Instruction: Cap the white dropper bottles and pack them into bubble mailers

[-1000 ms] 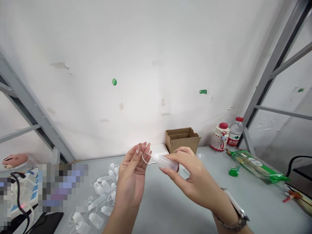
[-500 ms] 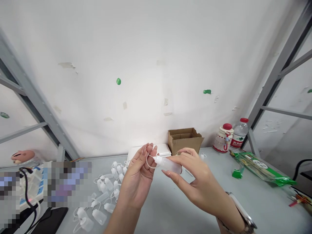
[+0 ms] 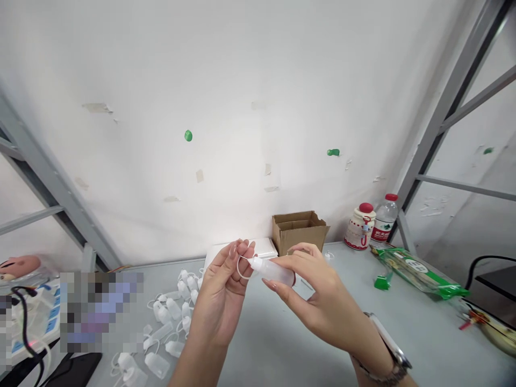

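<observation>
My right hand (image 3: 314, 285) grips a small translucent needle-tip squeeze bottle (image 3: 276, 272) between thumb and fingers, tilted nearly on its side with the white nozzle pointing left. From the nozzle a thin needle runs toward my left hand (image 3: 221, 293). That hand is closed in a pinch of thumb and forefinger on the white looped cap strap (image 3: 238, 269) joined to the bottle's neck. The strap's far end is hidden by the fingertips. Left of my left forearm, several similar small bottles (image 3: 157, 364) with looped straps lie on the grey table (image 3: 274, 344).
Against the wall stand an open cardboard box (image 3: 302, 236) and a white flat stack (image 3: 264, 247). At right are a red-topped jar (image 3: 360, 228), a water bottle (image 3: 385, 220) and a green-edged packet (image 3: 419, 271). A black phone-like slab (image 3: 76, 371) and cables lie at left.
The whole view has shifted slightly, so most things appear farther left. Both hands keep the same hold, with the bottle at about the same distance from the left fingers.
</observation>
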Motion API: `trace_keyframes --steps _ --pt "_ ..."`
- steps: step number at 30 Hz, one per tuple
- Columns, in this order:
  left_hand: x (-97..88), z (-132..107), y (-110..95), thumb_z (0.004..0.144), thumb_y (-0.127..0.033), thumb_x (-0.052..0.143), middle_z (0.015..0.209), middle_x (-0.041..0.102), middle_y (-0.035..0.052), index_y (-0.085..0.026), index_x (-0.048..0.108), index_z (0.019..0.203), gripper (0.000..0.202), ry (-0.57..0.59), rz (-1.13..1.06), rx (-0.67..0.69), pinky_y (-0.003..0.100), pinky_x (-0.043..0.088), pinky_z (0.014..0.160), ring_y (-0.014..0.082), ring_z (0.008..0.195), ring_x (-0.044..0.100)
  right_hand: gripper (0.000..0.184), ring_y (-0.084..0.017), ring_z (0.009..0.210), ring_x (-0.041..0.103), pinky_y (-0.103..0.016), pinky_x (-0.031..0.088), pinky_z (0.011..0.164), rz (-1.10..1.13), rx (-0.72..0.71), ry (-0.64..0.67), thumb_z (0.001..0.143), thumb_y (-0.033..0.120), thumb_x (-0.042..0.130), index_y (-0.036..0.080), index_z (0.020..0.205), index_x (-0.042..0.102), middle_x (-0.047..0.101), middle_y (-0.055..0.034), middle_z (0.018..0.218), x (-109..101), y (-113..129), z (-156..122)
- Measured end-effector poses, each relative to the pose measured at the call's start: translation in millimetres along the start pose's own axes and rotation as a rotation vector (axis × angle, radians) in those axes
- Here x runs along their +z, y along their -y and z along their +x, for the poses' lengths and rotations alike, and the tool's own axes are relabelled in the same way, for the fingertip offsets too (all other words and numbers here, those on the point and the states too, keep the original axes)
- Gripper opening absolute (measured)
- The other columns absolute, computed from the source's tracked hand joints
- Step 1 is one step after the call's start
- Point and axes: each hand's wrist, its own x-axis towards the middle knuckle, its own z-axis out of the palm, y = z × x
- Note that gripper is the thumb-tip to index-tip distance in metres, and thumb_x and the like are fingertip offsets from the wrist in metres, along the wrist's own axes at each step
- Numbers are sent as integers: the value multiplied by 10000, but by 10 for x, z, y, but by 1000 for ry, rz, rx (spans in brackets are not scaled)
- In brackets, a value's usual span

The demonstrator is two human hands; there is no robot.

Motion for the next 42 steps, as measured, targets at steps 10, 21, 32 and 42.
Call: trace_keyframes --steps 10,21,32,42 --pt "-1 16 0 578 -196 829 759 743 26 -158 723 753 208 45 47 42 132 561 640 179 834 708 119 -164 682 572 -391 427 835 -24 -1 -6 889 261 512 211 942 606 632 -8 700 8 4 9" --pt "-23 27 60 647 -261 792 756 738 26 -167 727 788 181 100 127 103 186 545 754 161 851 698 154 -160 656 542 -395 408 824 -63 -49 -23 895 221 498 216 1019 590 589 2 677 31 30 -11" --pt "-13 -12 22 685 -292 761 800 745 52 -173 722 837 196 83 199 120 247 515 784 198 939 676 144 -153 662 536 -354 420 767 -73 -70 -35 885 208 518 215 1016 576 567 9 677 49 -2 17" --pt "0 -46 137 662 -326 771 773 741 23 -188 712 842 235 27 281 336 338 484 894 219 942 676 135 -163 669 530 -348 438 748 -27 -47 -4 909 219 468 197 995 571 578 -3 683 152 40 24"
